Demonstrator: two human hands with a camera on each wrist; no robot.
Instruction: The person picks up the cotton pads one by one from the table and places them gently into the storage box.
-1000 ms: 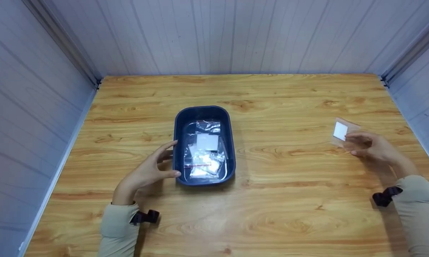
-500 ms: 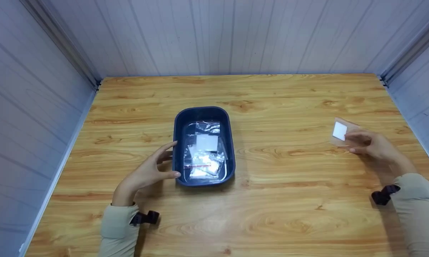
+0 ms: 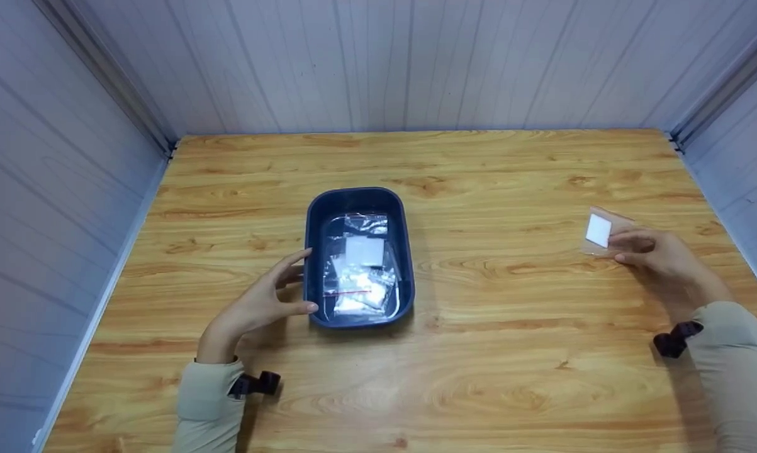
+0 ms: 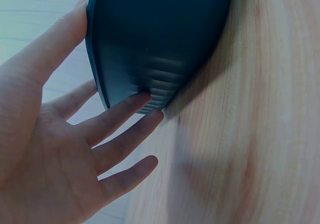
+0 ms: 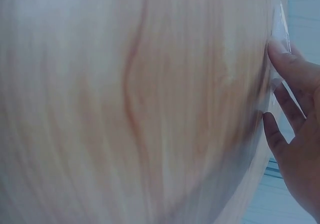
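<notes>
A dark blue rectangular bin (image 3: pixel 409 277) stands left of centre in the head view. Inside it lie several clear zip bags (image 3: pixel 364 251) with white contents; glare hides part of the pile. My left hand (image 3: pixel 262 303) rests against the bin's left side, thumb and index finger at the rim. In the left wrist view its fingers (image 4: pixel 125 139) are spread and fairly straight, some touching the outer wall. At the right, my right hand (image 3: pixel 667 255) pinches the edge of a small clear zip bag (image 3: pixel 598 231) holding a white square. In the right wrist view the fingers partly cover that bag.
Both hands are over a wood-grain table (image 3: pixel 498 352). Pale panels wall it in at the back (image 3: pixel 378 69), left (image 3: pixel 44 189) and right (image 3: pixel 743 138). A small black device (image 3: pixel 255 384) sits at the left wrist, another black device (image 3: pixel 677 340) at the right.
My right thumb has moved up toward the fingers at the zip bag's edge. The bag has barely shifted. My left hand and the bin look the same.
</notes>
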